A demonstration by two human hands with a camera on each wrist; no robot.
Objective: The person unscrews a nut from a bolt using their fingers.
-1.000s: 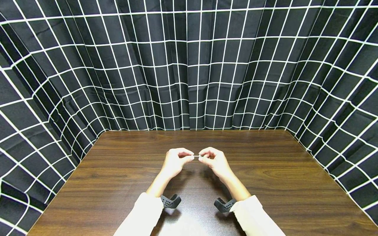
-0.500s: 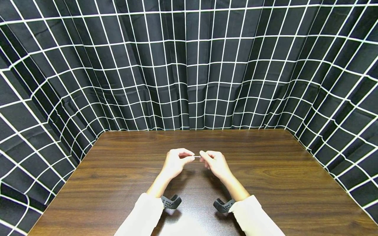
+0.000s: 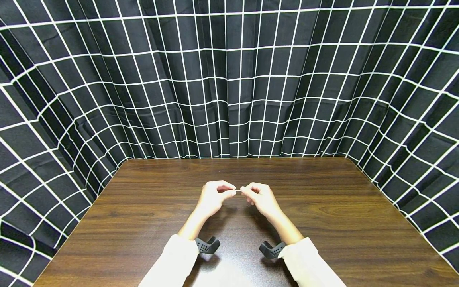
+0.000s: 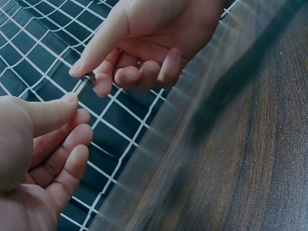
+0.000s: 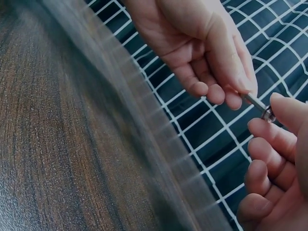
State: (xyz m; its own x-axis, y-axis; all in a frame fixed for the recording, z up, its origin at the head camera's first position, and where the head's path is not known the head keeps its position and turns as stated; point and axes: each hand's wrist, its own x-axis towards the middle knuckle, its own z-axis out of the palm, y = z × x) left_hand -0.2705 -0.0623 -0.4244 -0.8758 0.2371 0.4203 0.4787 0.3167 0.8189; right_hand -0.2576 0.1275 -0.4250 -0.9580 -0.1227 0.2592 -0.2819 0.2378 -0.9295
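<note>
A small metal bolt (image 3: pixel 238 190) spans the short gap between both hands, above the tabletop. My left hand (image 3: pixel 212 198) pinches one end of its shaft between thumb and index finger, hiding that end. At the other end is a wider, shiny nut (image 5: pixel 269 114), which sits between the thumb and index finger of my right hand (image 3: pixel 264 198). Seen from the left wrist, the bolt's shaft (image 4: pixel 83 88) runs diagonally between the two thumbs. The remaining fingers of each hand curl loosely beneath, away from the metal.
A brown wood-grain table (image 3: pixel 143 215) lies under both forearms. Dark curtains (image 3: pixel 251 87) with a white grid surround its back and sides. Each wrist wears a dark camera mount, the left mount (image 3: pixel 208 245) and the right mount (image 3: pixel 271 250).
My right thumb and fingers have shifted around the nut, lifting off at half a second ago and now closing back over it. My left hand keeps its pinch, nearly still.
</note>
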